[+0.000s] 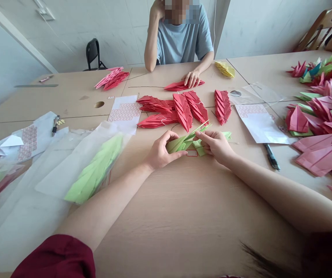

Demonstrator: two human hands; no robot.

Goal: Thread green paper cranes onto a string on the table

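- Pale wall (119, 23) behind; a wide wooden table (177, 216) fills the view, seams crossing its far part.
- Green folded paper (180, 144) sits near mid-table, between our two hands, just on our side of the red folded bundles (182, 112).
- Left hand (164, 150): half curled, thumb below and fingers above, holding the paper's left end. Right hand (216, 147): thumb and fingertips pinched together on its right part; whether on a fold or a loose strip, we cannot tell.
- Handling, our judgement: very light, springy along the creases, easily crushed; not very slippery. Best held by the thick folded end with light pressure; the thin points would bend.
- Edges: red bundles close off the far side. Clear sleeves (63, 177) spread at left, near our left forearm; a pen (271, 157) and heaped folded pieces (322, 108) bound the right.
- Room to move: toward us, over the plain wood between the forearms.
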